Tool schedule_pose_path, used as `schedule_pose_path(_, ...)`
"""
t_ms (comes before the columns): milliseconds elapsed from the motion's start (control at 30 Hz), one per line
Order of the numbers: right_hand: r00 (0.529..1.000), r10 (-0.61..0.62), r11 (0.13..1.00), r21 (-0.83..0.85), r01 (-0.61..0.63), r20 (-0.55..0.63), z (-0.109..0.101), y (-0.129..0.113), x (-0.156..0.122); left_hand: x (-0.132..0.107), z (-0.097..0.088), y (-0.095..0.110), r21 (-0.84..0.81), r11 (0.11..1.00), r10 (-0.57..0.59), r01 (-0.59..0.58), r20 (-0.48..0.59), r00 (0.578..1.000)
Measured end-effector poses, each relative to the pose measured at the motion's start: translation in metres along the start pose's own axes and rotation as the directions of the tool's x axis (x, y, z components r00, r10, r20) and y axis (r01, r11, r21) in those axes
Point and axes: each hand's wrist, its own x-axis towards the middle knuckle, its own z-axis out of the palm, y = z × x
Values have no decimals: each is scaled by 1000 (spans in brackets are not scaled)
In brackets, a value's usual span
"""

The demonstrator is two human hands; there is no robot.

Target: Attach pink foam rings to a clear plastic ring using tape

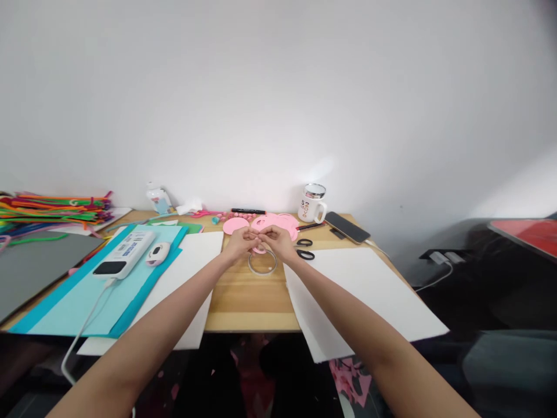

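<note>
My left hand [239,242] and my right hand [277,242] meet above the middle of the table, fingertips pinched together. Between and just below them shows a small pink paper piece [259,250], mostly hidden by the fingers. A thin, pale ring [262,273], which looks like a roll of clear tape, lies right under the hands. Behind them are a pink paper disc [235,226] and several overlapping pink paper rounds [285,220]. Scissors with black handles [305,255] lie just right of my right hand.
White sheets [361,290] flank the work spot. To the left are blue paper [150,244], a power bank [126,254] with a cable, and colourful pipe cleaners [56,209]. At the back stand a white mug [308,209] and a bottle [159,199]; a phone [348,227] lies right.
</note>
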Motion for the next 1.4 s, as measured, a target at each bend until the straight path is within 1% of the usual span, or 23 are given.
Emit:
schedule_pose_path(133,1000,9,1000,-7,-10,-10,1,-12,-10,-14,5,7,19,1000,0,0,-2,1000)
schedule_pose_path(433,1000,-29,999,-30,29,3,1,-27,-26,-37,15,21,54,998,17,-14,-54,998)
schedule_pose_path(567,1000,-21,1000,-18,21,20,6,-29,-29,-46,15,25,65,998,25,-20,-74,997)
schedule_pose_path(667,1000,-26,1000,0,26,17,10,-28,-29,-49,13,24,71,997,37,-31,-91,995)
schedule_pose_path(800,1000,-16,1000,17,16,12,10,-25,-27,-43,11,18,81,995,57,-50,-92,994)
schedule_pose_path(967,1000,30,994,106,-30,3,-3,-20,-19,-24,12,10,71,995,76,-73,-47,996)
schedule_pose_path(1067,998,56,984,168,-53,-13,-9,-11,-12,-12,12,4,63,995,83,-81,-20,996)
schedule_pose_path(1167,996,84,979,191,-77,-33,-10,1,-5,-3,8,-7,66,993,94,-93,-14,996)
schedule_pose_path(1300,990,141,971,193,-142,19,-6,16,3,5,-1,-24,70,992,112,-109,-33,993)
schedule_pose_path(1400,989,140,971,188,-147,46,-3,23,10,10,-6,-32,71,991,122,-117,-56,991)
